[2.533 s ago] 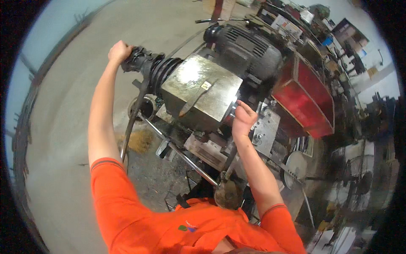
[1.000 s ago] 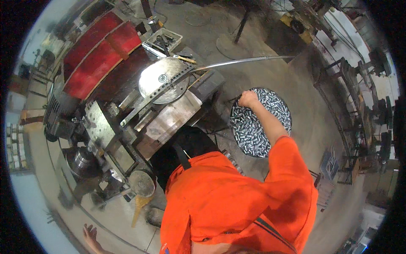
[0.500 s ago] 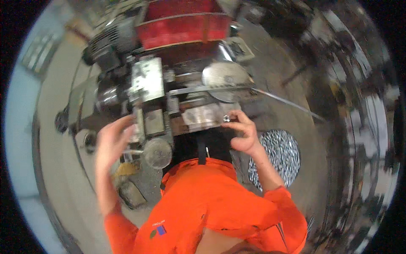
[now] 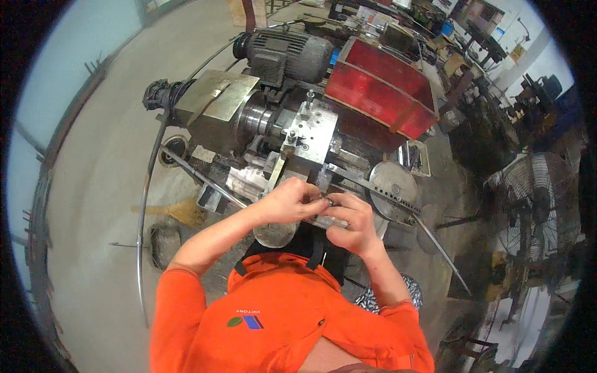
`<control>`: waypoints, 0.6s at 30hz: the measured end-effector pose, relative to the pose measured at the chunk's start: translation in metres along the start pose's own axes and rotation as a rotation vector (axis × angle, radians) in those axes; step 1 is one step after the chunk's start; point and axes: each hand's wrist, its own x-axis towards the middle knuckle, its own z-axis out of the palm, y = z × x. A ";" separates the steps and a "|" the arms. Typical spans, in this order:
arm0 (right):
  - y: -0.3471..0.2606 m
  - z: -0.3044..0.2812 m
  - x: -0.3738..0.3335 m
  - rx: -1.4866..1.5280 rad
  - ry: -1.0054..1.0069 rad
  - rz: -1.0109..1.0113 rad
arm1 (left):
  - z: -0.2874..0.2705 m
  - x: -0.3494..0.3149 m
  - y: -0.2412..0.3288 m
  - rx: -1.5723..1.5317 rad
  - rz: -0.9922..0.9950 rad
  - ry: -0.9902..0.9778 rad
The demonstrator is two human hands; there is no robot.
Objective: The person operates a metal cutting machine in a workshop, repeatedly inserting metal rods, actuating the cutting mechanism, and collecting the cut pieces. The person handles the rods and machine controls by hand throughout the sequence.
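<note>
My left hand (image 4: 291,200) and my right hand (image 4: 353,219) meet in front of my waist, above the near side of a lathe-like machine. Between their fingertips is a small shiny metal part (image 4: 329,201), mostly covered, so its exact shape cannot be made out. Both hands are closed in a pinch around it. Just beyond them lies the machine's flat metal tool plate (image 4: 316,135) with upright bolts. A flat bar with holes (image 4: 372,188) runs right from beside my right hand, over a round metal disc (image 4: 393,180).
A red open box (image 4: 379,93) stands behind the machine, with an electric motor (image 4: 291,57) to its left. Low on the right sits a container of many small metal pieces (image 4: 407,291). A metal rod (image 4: 443,253) juts out to the right, near a floor fan (image 4: 536,202).
My left hand has moved right to meet my right hand, which held the small metal part alone. The view has turned, so the machine appears tilted and more of the workshop shows.
</note>
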 end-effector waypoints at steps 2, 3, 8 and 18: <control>-0.001 -0.005 0.014 -0.008 -0.090 -0.052 | -0.005 -0.002 -0.007 -0.117 0.005 0.025; -0.002 -0.005 0.020 -0.031 -0.101 -0.085 | -0.008 -0.004 -0.010 -0.176 0.009 0.036; -0.008 0.004 0.061 -0.254 -0.255 -0.128 | -0.041 -0.015 -0.016 0.079 0.002 0.059; 0.091 0.096 0.189 -0.707 -0.407 0.187 | -0.178 -0.223 -0.077 1.112 -0.756 0.524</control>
